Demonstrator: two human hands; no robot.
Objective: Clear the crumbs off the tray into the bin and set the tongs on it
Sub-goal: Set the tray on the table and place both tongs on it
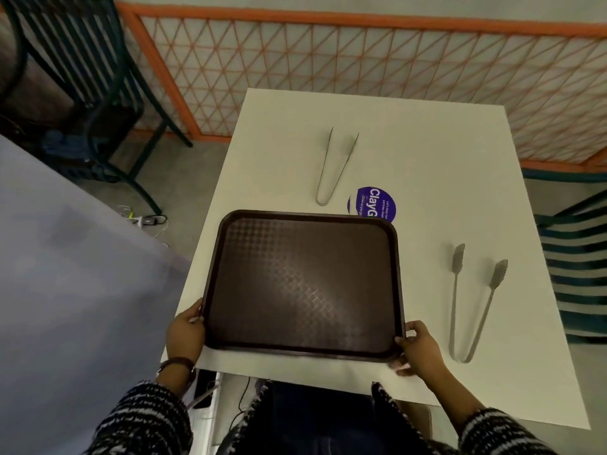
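A dark brown tray (303, 284) lies over the near left part of the white table (427, 178). I see no crumbs on its textured surface. My left hand (185, 333) grips the tray's near left edge, and my right hand (418, 348) grips its near right corner. A slim pair of metal tongs (335, 165) lies beyond the tray near the table's middle. A second pair of tongs (473, 300), with scalloped tips, lies to the right of the tray. No bin is in view.
A round purple sticker (374, 205) shows at the tray's far right corner. An orange lattice fence (328, 70) stands behind the table. Dark metal chairs stand at the far left (82, 70) and at the right (574, 257). A grey surface (65, 290) fills the left.
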